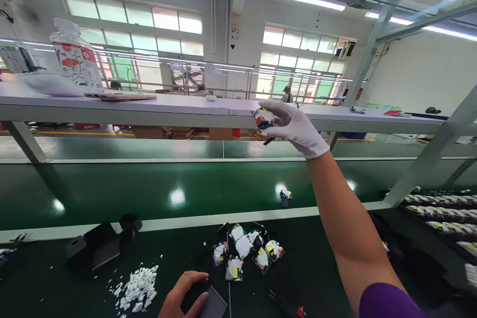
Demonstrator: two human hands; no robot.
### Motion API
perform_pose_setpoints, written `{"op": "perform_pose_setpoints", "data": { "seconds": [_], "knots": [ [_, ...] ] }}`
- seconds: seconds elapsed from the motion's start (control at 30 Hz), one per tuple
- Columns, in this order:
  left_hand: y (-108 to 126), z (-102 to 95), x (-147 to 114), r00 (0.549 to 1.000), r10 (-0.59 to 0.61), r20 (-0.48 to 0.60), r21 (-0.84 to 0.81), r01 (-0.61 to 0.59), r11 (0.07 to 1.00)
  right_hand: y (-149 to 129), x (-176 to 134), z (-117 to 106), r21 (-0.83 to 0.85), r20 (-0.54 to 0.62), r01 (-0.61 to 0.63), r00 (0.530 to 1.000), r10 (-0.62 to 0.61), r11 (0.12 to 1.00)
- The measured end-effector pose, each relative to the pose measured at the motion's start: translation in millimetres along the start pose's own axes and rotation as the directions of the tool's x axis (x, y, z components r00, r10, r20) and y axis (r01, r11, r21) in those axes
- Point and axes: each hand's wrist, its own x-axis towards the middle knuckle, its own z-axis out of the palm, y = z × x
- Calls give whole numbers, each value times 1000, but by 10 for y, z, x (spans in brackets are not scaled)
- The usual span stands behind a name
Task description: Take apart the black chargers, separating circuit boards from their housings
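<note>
My right hand (pixel 292 126), in a white glove, is raised in front of the shelf edge. Its fingers pinch a small circuit board assembly (pixel 263 118) with orange, blue and yellow parts. Low in the view, my bare left hand (pixel 186 295) curls around a dark grey plastic case (pixel 214 304), partly cut off by the lower edge. Just beyond that hand, several similar circuit board assemblies (pixel 234 267) with white blocks lie in a cluster on the dark bench. A tool with a red part (pixel 301 312), perhaps pliers, lies right of the case.
White broken bits (pixel 139 288) are heaped at left, near black plastic housings (pixel 102 246). One assembly (pixel 285 197) sits on the green belt (pixel 122 184). Rows of assemblies (pixel 447 212) fill the right side. A shelf (pixel 179 103) holding a plastic bottle (pixel 76 57) crosses ahead.
</note>
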Motion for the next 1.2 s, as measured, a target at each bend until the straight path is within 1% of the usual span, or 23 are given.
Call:
{"op": "perform_pose_setpoints", "data": {
  "seconds": [0.07, 0.13, 0.2, 0.23, 0.3, 0.37, 0.4, 0.47, 0.5, 0.57, 0.63, 0.7, 0.83, 0.97, 1.07, 1.2],
  "knots": [
    [90, -64, -5, 999, -12, -31, 3, 12, 1000, -111, -366, 196, -1, -4, 4, 1000, -4, 1000],
    [280, -145, -16, 995, -55, -87, -23, 53, 998, -194, -716, 385, -69, -2, 22, 1000, -23, 997],
    [569, -237, -9, 996, -67, -59, -66, 63, 996, -253, -1011, 554, -173, 1, 54, 998, -55, 983],
    [739, -281, 10, 998, -52, -27, -87, 50, 995, -277, -1133, 633, -224, 8, 76, 997, -76, 972],
    [1088, -351, 81, 999, 22, -34, -118, -26, 993, -312, -1330, 784, -316, 38, 126, 992, -120, 940],
    [1390, -380, 183, 993, 122, -12, -172, -122, 978, -327, -1479, 934, -394, 81, 171, 985, -151, 903],
    [1506, -377, 233, 984, 176, -6, -205, -173, 963, -326, -1541, 1007, -426, 107, 188, 982, -157, 885],
    [1658, -344, 315, 968, 250, 12, -242, -240, 940, -311, -1651, 1143, -469, 156, 212, 975, -156, 857],
    [1697, -320, 342, 964, 264, 24, -242, -250, 937, -298, -1701, 1202, -478, 173, 218, 973, -151, 851],
    [1720, -275, 369, 969, 241, 50, -214, -225, 950, -266, -1789, 1296, -482, 184, 206, 974, -132, 852],
    [1704, -248, 375, 978, 196, 70, -174, -181, 968, -230, -1859, 1360, -476, 166, 169, 981, -100, 863],
    [1681, -246, 378, 980, 182, 86, -146, -168, 975, -188, -1907, 1402, -476, 153, 136, 986, -70, 869],
    [1654, -294, 400, 968, 227, 107, -135, -212, 968, -100, -1938, 1454, -489, 152, 101, 988, -29, 866],
    [1626, -363, 428, 946, 288, 150, -118, -272, 955, -43, -1931, 1483, -492, 156, 99, 988, -24, 865],
    [1589, -392, 445, 936, 299, 186, -142, -275, 951, -18, -1923, 1496, -511, 156, 111, 987, -35, 852],
    [1540, -384, 469, 943, 247, 225, -228, -195, 954, 22, -1920, 1504, -517, 156, 113, 987, -36, 849]
  ]
}}
